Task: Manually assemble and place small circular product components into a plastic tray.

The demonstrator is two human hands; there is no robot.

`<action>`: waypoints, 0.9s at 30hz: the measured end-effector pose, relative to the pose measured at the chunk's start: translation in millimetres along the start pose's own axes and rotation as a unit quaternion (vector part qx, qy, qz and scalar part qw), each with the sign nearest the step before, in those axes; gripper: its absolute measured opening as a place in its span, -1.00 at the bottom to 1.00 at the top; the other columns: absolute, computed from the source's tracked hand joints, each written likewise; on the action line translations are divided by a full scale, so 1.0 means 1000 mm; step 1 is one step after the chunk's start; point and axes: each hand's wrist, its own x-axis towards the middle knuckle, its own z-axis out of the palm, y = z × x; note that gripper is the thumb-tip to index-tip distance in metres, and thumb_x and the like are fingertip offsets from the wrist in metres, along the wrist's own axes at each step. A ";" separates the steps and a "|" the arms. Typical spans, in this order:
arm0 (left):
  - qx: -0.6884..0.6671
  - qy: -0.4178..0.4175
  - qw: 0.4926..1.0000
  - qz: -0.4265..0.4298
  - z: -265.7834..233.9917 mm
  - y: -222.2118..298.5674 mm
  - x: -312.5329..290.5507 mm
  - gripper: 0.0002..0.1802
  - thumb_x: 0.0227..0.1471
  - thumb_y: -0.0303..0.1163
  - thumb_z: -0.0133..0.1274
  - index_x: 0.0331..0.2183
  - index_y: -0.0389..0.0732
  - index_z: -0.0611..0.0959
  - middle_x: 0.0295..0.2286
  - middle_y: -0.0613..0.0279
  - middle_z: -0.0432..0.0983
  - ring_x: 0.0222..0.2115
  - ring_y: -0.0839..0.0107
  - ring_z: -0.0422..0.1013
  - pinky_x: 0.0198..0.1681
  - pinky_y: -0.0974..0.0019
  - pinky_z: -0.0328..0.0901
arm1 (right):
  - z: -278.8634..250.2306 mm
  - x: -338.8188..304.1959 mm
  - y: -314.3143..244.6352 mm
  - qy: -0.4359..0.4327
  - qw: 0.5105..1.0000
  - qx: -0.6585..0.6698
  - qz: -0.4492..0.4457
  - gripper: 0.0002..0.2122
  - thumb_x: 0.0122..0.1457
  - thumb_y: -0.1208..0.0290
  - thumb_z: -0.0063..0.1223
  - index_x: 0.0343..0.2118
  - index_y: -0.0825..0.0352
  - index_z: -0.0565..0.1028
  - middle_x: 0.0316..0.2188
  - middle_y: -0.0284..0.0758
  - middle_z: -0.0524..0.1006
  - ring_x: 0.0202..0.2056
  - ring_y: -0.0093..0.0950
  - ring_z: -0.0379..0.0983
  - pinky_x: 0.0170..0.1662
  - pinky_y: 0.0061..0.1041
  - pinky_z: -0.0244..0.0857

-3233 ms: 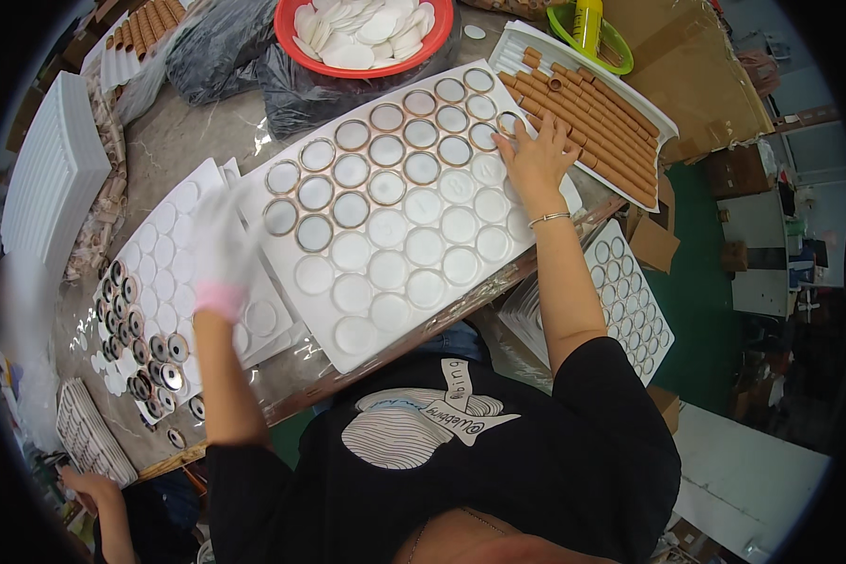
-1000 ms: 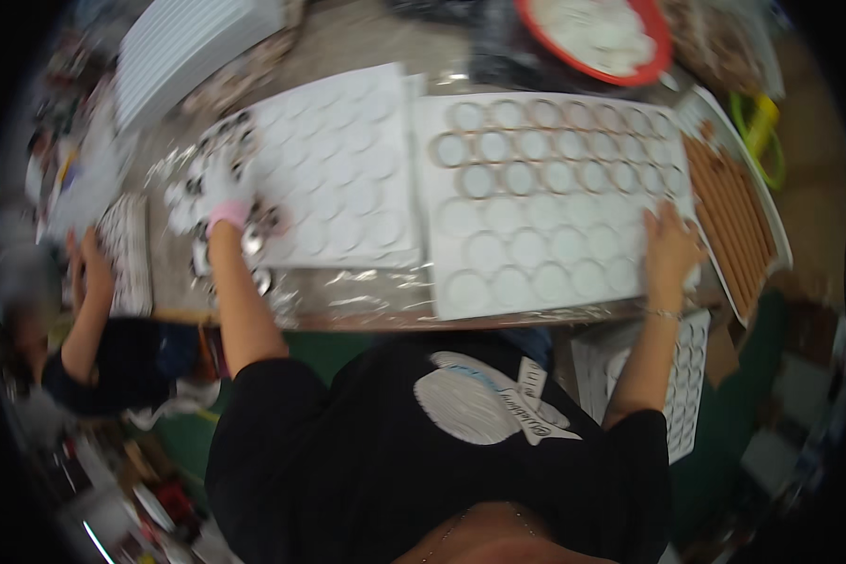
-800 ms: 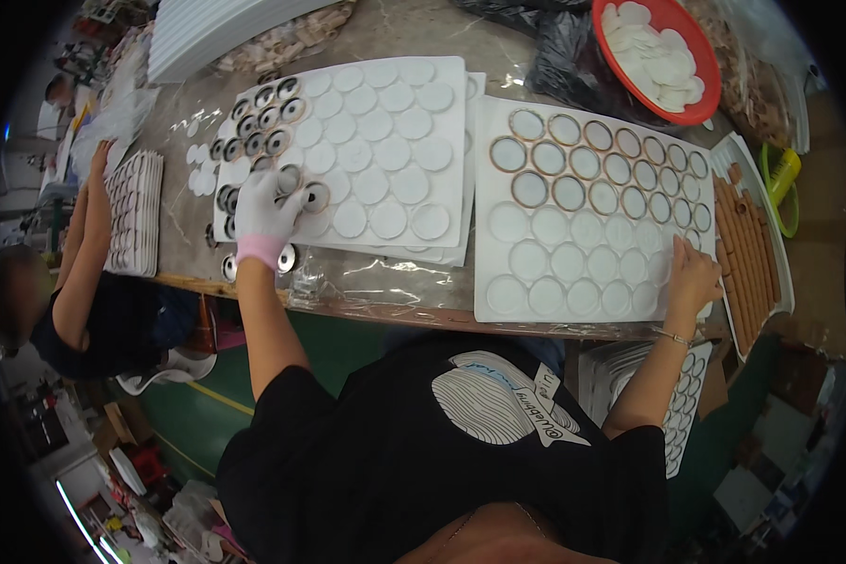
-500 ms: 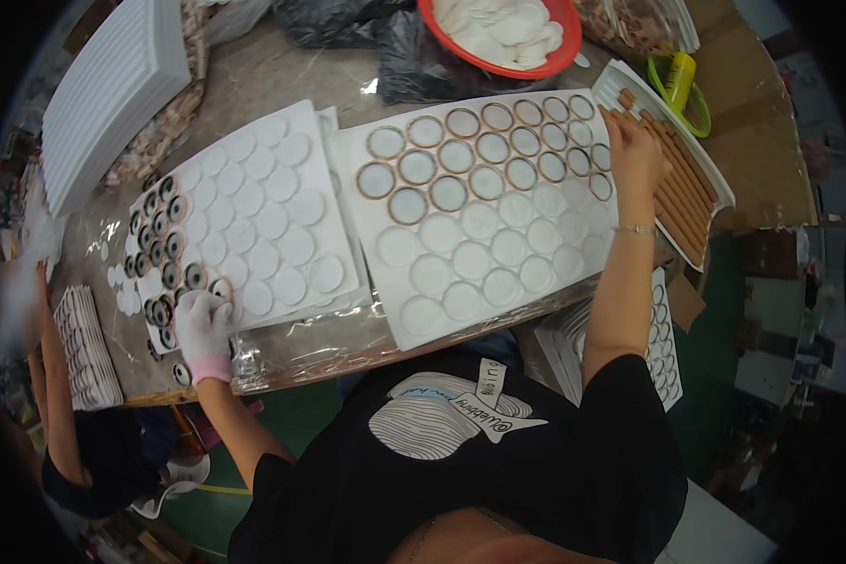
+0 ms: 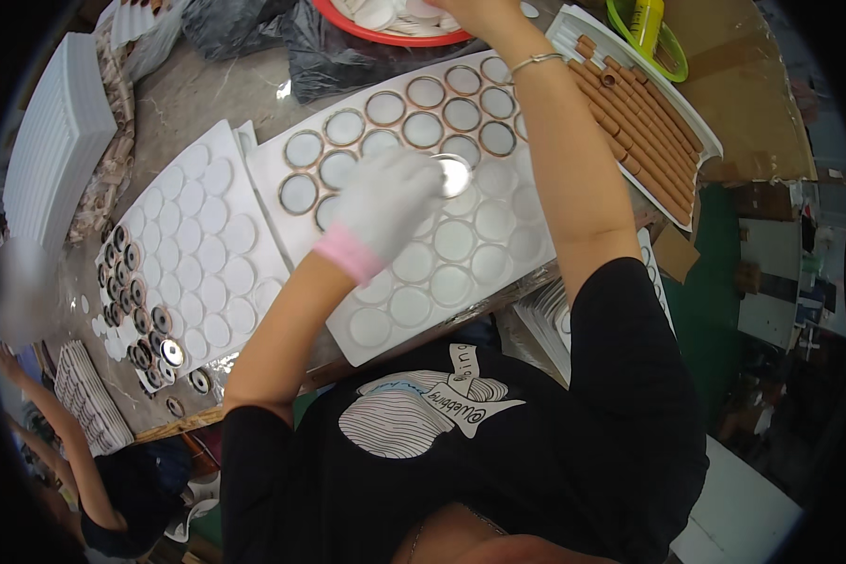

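Observation:
My left hand [image 5: 390, 202], in a white glove with a pink cuff, is closed on a shiny round metal piece [image 5: 454, 176] at its fingertips. It hovers over a white pocketed tray [image 5: 355, 357], whose far rows hold metal-rimmed rings [image 5: 426, 92]; the nearer pockets look white and clear. My bare right hand [image 5: 479, 13] reaches to the red bowl [image 5: 385, 39] of white discs [image 5: 374, 13]; its fingers are mostly cut off by the upper edge. Left of the middle tray, another tray [image 5: 224, 141] carries white discs, with dark-centred metal pieces [image 5: 136, 293] clustered on its left side.
Brown cylinders [image 5: 644, 141] lie in rows in a tray at the right. Beyond them is a green basket [image 5: 677, 68] with a yellow container [image 5: 646, 23]. A black plastic bag [image 5: 334, 70] lies at the back. White trays [image 5: 56, 150] are stacked far left, near another person's arm [image 5: 66, 423].
My left hand has moved right from the dark-centred pieces to above the middle tray, carrying a metal piece. My right hand has left the tray's far right corner for the red bowl. The view has shifted.

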 end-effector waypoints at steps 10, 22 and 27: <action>0.080 -0.132 0.980 0.124 0.110 0.007 0.084 -0.82 -0.13 -0.46 0.05 -0.35 -0.07 0.59 -0.35 0.30 0.52 -0.26 0.28 0.44 -0.23 0.21 0.33 | -0.107 -0.150 0.094 0.155 0.981 0.109 0.052 -0.78 0.02 0.28 0.29 -0.34 0.32 0.66 -0.54 -0.36 0.61 -0.54 -0.59 0.44 -0.40 -0.60 0.33; 0.031 -0.011 0.996 -0.088 -0.029 -0.013 -0.037 -0.66 -0.12 -0.53 0.13 -0.19 -0.21 0.63 -0.15 0.15 0.53 -0.08 0.14 0.41 0.02 0.15 0.30 | -0.028 -0.213 0.072 -0.018 0.990 -0.042 0.136 -0.86 -0.09 0.27 0.34 -0.44 0.15 0.66 -0.55 -0.40 0.62 -0.45 -0.41 0.53 -0.18 -0.26 0.21; 0.277 0.088 0.909 -0.298 -0.131 -0.050 -0.207 -0.63 -0.06 -0.45 0.14 -0.12 -0.18 0.64 -0.10 0.01 0.51 -0.03 0.06 0.38 0.07 0.13 0.27 | -0.021 -0.223 0.079 0.088 0.984 -0.155 -0.007 -0.78 -0.20 0.33 0.35 -0.40 0.14 0.63 -0.31 -0.31 0.54 -0.20 -0.30 0.46 -0.19 -0.14 0.21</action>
